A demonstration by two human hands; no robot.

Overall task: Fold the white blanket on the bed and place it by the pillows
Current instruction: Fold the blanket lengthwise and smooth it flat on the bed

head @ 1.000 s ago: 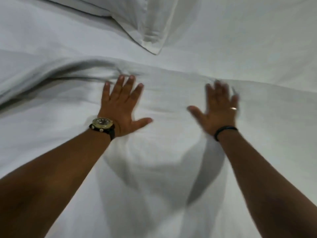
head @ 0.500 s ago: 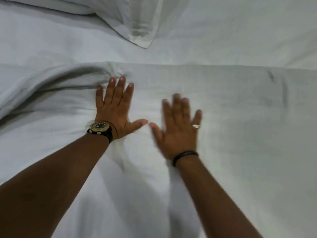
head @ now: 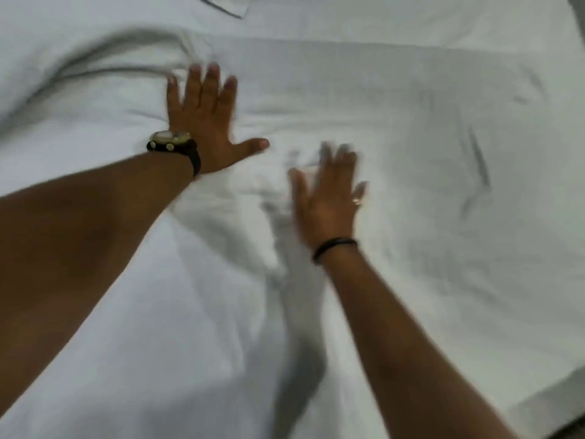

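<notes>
Head view shows the blanket (head: 411, 153) spread below the pillow (head: 228, 4); left hand (head: 205, 122) and right hand (head: 329, 204) lie flat, fingers spread, gripping nothing. Smoothing works best sweeping outward before folding.

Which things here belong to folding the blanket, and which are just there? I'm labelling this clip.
Belongs to the job:
white blanket
pillow corner, top edge
left hand, flat on the blanket
right hand, open, blurred

Just there:
wristwatch
black wristband
ring
</notes>
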